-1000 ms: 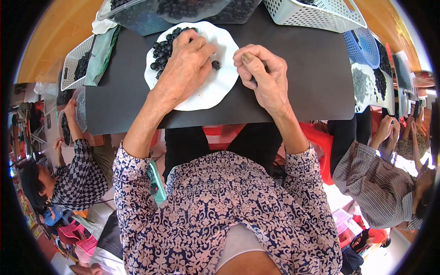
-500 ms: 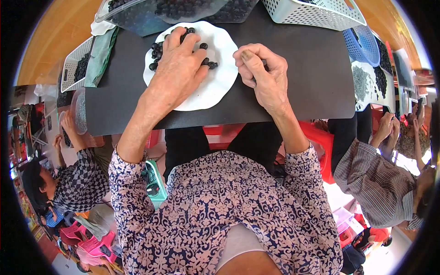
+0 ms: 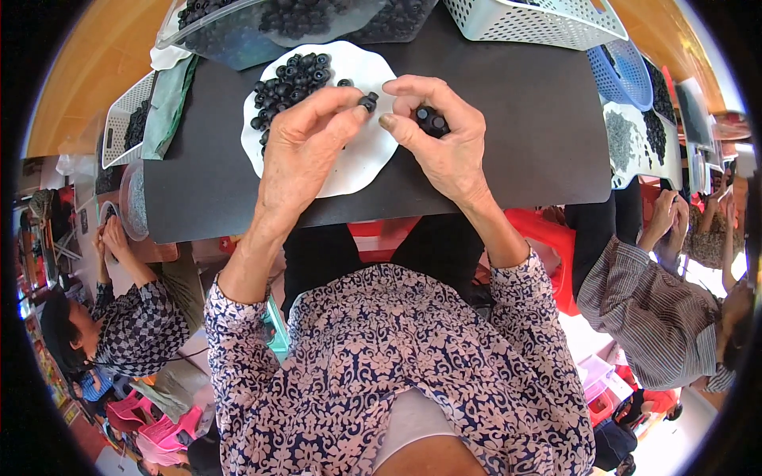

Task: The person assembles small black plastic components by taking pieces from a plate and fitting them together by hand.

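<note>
1) The left hand [image 3: 305,151] pinches a small black piece [image 3: 368,101] between thumb and forefinger; a light, steady grip would likely serve best
2) Just to its right, the right hand [image 3: 444,155] curls round dark pieces [image 3: 431,120], thumb and forefinger tips apart; keeping the other fingers snug should prevent slips
3) Beneath the left hand, the white plate [image 3: 357,163] could catch drops
4) Past the left knuckles lie loose black pieces [image 3: 290,86], best not brushed
5) Beyond both hands, a clear tub [image 3: 246,41] holds more
</note>
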A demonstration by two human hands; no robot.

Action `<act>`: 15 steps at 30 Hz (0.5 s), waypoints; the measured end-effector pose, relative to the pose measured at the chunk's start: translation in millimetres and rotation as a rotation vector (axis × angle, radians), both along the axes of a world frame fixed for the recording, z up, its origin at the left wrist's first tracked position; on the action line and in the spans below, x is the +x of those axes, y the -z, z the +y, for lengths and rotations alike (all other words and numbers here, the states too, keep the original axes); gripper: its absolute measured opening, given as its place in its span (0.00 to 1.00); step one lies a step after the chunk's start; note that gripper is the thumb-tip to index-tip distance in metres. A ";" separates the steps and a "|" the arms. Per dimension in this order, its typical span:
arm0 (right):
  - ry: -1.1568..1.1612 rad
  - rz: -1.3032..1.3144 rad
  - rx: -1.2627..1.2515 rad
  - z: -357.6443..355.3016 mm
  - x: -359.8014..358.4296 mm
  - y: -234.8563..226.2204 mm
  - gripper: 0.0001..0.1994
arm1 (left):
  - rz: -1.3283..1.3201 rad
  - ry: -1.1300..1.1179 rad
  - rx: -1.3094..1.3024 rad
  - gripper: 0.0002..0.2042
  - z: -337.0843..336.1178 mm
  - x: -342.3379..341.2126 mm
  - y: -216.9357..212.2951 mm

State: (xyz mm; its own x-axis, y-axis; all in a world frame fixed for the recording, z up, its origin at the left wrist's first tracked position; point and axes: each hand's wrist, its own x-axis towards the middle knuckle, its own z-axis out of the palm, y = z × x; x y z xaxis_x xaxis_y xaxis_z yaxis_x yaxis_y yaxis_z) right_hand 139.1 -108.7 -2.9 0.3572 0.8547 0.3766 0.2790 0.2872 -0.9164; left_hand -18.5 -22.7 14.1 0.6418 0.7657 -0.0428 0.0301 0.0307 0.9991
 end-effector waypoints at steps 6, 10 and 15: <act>0.013 -0.152 0.053 4.1 -2.1 4.3 0.18 | -0.303 0.046 -0.350 0.10 -9.7 7.7 6.2; 0.032 -0.302 0.108 3.4 -1.3 6.2 0.19 | -0.256 0.074 -0.358 0.10 -7.5 7.4 13.7; 0.042 -0.334 0.099 2.6 -4.1 6.3 0.17 | -0.216 0.092 -0.236 0.13 -5.6 7.0 15.3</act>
